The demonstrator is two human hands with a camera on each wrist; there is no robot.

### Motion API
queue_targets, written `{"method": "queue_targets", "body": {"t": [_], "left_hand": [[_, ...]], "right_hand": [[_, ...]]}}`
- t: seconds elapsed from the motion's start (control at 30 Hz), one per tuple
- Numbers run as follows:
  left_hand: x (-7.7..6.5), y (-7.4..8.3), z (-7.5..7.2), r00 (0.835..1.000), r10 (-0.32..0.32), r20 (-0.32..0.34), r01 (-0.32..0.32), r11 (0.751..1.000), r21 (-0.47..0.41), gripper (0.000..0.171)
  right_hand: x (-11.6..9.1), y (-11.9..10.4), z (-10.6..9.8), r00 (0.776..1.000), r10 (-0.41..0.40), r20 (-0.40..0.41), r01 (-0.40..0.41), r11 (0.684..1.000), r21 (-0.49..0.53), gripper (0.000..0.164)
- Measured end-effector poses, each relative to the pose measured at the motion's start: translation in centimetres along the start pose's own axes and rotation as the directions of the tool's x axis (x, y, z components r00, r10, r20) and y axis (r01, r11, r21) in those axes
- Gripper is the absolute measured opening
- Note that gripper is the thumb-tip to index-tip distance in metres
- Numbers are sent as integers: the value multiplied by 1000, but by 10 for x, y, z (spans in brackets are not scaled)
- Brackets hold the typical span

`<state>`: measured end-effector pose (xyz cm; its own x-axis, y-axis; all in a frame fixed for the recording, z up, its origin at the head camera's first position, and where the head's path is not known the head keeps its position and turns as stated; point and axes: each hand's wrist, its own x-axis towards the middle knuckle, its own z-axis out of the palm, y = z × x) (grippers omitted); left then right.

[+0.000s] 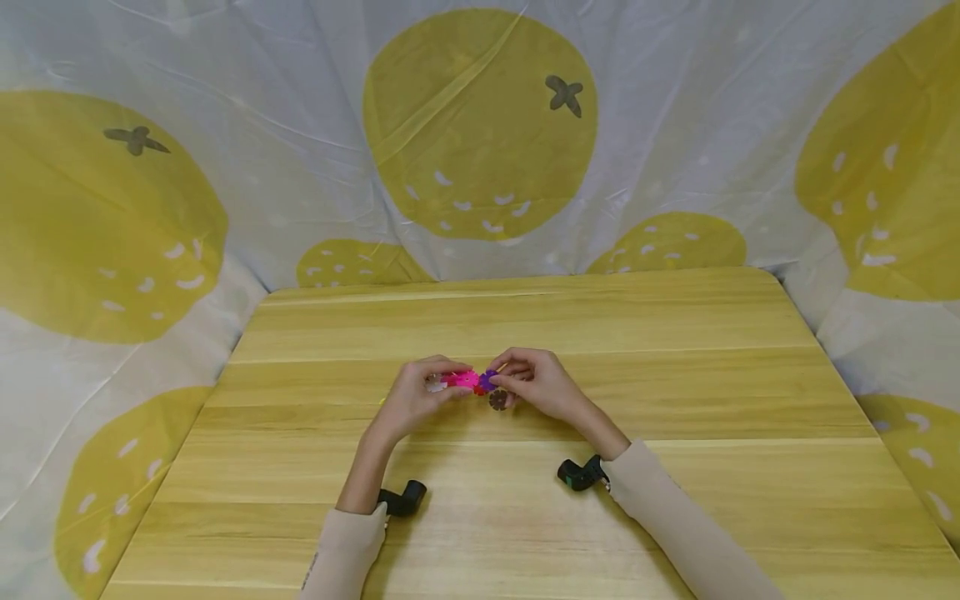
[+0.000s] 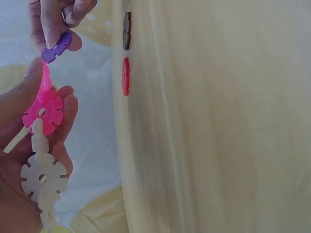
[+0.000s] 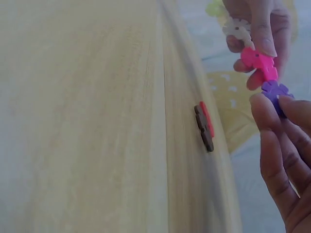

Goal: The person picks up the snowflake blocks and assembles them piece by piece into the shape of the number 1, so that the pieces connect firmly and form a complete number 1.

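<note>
My left hand (image 1: pixel 408 396) pinches a pink notched snowflake disc (image 2: pixel 52 115) between thumb and fingers. The disc belongs to a chain of interlocked pieces; white discs (image 2: pixel 31 177) run back across the palm, and a yellow-green piece (image 3: pixel 214 8) shows at the chain's far end. Between the thumb and fingertips of my right hand (image 1: pixel 543 387) is a purple snowflake disc (image 3: pixel 272 91). It touches the pink end of the chain; whether their notches are locked together I cannot tell.
On the wooden table (image 1: pixel 480 533), a brown disc (image 1: pixel 498 401) and a red disc (image 2: pixel 126 76) lie close together near the hands. Black wrist-worn devices (image 1: pixel 405 498) stick out beside both sleeves. Behind the table hangs a white cloth (image 1: pixel 675 125) with yellow fruit prints.
</note>
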<state>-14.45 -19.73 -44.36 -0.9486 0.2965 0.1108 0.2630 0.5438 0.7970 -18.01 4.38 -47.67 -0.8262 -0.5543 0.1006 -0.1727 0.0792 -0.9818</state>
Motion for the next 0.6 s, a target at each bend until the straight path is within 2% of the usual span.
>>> {"method": "queue_targets", "body": {"t": [0.27, 0.6], "left_hand": [[-1, 1, 0, 1000, 0, -4, 0, 1000, -4, 27], [-2, 3, -2, 1000, 17, -2, -17, 999, -34, 27]], "right_hand": [[-1, 0, 2, 999, -31, -38, 28, 997, -76, 14], [-2, -1, 5, 996, -69, -60, 67, 997, -46, 17]]}}
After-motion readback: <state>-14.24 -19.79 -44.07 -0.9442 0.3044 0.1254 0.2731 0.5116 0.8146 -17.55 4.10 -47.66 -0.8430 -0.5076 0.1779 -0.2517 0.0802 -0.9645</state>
